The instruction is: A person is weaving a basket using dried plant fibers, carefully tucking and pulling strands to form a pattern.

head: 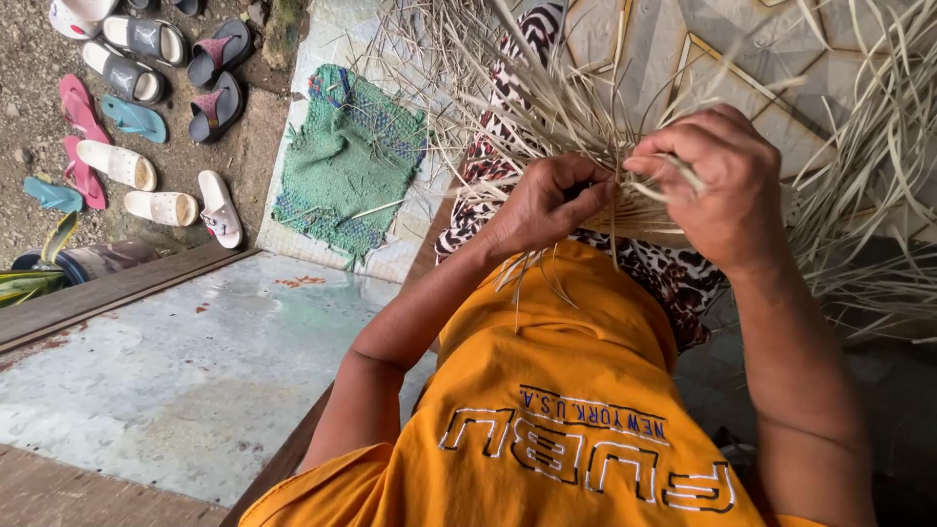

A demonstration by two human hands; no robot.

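Both my hands work at a mass of pale dry straw strips [547,98] that fan out over my lap and the tiled floor. My left hand [547,200] pinches a few strips near the woven edge. My right hand [722,181] closes over a bundle of strips just to the right, fingers curled around one strand. A small woven patch [649,220] shows between the two hands. I wear an orange shirt [566,390] and a patterned skirt [673,278].
A green knitted mat [346,161] lies on the floor ahead left. Several sandals and slippers [127,117] are scattered on the dirt at the top left. A grey sheet-metal panel [185,371] with a wooden edge lies at my left.
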